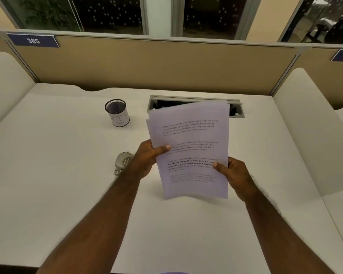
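Observation:
I hold a thin stack of white printed sheets upright above the middle of the white desk. My left hand grips the stack's left edge, thumb across the front. On the right edge, lower down, my right hand grips the stack with its thumb on the printed side. The sheets' bottom edge hangs just above the desk surface. A silver stapler lies on the desk just left of my left wrist, partly hidden by it.
A black mesh pen cup with a white paper label stands at the back left. An open cable hatch sits in the desk behind the sheets. Tan partition walls and white side dividers enclose the desk.

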`<state>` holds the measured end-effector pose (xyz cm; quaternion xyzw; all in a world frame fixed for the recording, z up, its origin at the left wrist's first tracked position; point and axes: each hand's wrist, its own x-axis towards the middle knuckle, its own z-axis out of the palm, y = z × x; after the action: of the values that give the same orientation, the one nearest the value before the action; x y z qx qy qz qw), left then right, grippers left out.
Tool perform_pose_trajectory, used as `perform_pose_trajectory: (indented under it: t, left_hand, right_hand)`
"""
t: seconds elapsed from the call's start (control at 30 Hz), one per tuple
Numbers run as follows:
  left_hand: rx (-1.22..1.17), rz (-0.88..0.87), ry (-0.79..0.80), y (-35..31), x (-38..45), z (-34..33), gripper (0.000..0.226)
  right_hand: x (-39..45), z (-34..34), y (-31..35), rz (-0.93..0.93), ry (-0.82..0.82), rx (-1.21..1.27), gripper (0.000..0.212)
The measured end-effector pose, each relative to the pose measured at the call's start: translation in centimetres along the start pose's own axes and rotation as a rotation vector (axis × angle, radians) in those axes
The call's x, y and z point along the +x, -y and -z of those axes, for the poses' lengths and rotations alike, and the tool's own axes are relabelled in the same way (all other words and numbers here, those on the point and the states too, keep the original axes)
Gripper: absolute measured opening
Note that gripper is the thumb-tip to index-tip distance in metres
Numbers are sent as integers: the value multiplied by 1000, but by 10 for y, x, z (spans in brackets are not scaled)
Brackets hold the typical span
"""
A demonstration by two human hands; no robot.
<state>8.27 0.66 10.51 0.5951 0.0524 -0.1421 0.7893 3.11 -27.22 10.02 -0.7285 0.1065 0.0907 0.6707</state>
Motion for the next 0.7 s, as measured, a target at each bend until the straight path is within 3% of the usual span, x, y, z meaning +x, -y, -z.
perform_pose_trajectory:
  t: [0.27, 0.37, 0.53, 0.7]
  left_hand:
    - [138, -223, 31, -36, -4, -21, 29]
    - [218, -185, 48, -29, -8, -21, 25]
    - [369, -102, 141, -11, -11, -27, 36]
    - [391, -123, 107, -15, -12, -40, 36]
  right_hand:
    - [2, 0, 23, 136, -35, -38, 25]
    - [4, 4, 16, 120, -40, -7, 19]
    - [-1, 5, 7, 89, 24, 80, 34]
    - [0, 1, 14, 110, -14, 87, 36]
